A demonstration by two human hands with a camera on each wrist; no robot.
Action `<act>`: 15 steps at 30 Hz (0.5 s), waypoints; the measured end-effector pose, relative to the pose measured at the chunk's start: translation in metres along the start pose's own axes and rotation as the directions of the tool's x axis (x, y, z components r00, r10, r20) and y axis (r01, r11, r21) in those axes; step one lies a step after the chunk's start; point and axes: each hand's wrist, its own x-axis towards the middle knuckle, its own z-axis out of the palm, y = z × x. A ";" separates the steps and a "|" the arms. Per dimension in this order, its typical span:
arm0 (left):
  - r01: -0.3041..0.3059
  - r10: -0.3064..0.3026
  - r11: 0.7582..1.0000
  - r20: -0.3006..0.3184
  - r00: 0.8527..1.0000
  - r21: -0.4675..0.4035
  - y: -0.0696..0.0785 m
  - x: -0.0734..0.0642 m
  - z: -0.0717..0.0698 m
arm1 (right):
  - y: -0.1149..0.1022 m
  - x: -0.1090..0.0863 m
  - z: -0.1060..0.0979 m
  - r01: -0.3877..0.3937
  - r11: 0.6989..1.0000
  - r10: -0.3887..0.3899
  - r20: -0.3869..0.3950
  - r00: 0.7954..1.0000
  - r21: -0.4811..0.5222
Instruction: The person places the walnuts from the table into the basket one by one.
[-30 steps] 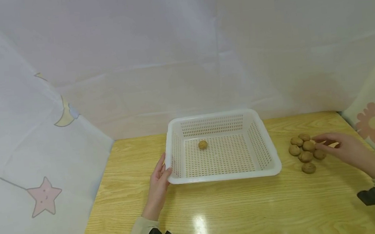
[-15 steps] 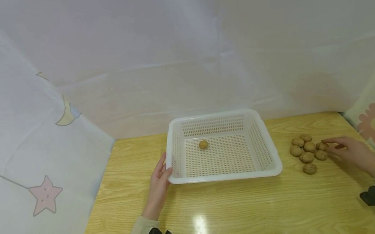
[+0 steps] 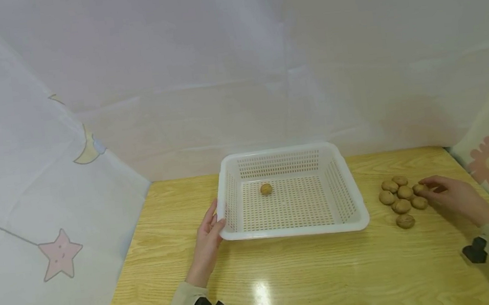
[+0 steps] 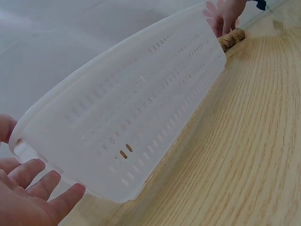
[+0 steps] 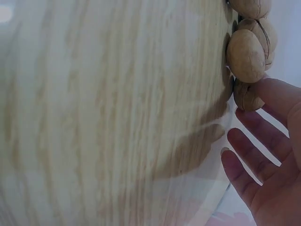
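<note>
In the head view my left hand [image 3: 206,242] grips the left rim of a white plastic basket [image 3: 294,231], thumb over the edge. The left wrist view has its other fingers [image 4: 43,187] against the outside of the rim. One walnut [image 3: 266,189] lies inside the basket, toward the back left. Several walnuts [image 3: 402,206] lie clustered on the table to the right of the basket. At the cluster's right side, my right hand [image 3: 458,196] pinches a walnut [image 5: 247,96] between thumb and forefinger; its other fingers are spread apart in the right wrist view.
The wooden table [image 3: 318,278] extends in front of the basket and walnuts. Pale cloth [image 3: 254,73] hangs close behind the table, with printed side sheets at left and right. A black camera mount sits on each wrist.
My right hand has shifted slightly right, from behind the cluster to a walnut at its right side, and its thumb and forefinger have closed on that walnut. The left hand stays on the basket.
</note>
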 end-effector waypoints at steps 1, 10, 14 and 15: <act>-0.001 0.001 1.000 0.004 1.000 0.000 0.000 0.000 0.000 | -0.001 0.000 0.000 -0.004 1.000 0.004 0.003 1.000 -0.004; -0.016 0.017 1.000 0.014 1.000 -0.003 0.001 0.000 0.001 | -0.011 -0.003 -0.008 -0.001 1.000 0.002 -0.039 0.999 0.006; -0.018 0.019 1.000 0.014 1.000 -0.008 0.002 -0.001 0.001 | -0.022 -0.002 -0.013 0.019 1.000 -0.018 -0.058 0.998 0.016; -0.021 0.021 1.000 0.016 1.000 -0.008 0.002 0.000 0.001 | -0.025 -0.001 -0.015 0.026 1.000 -0.025 -0.065 0.998 0.017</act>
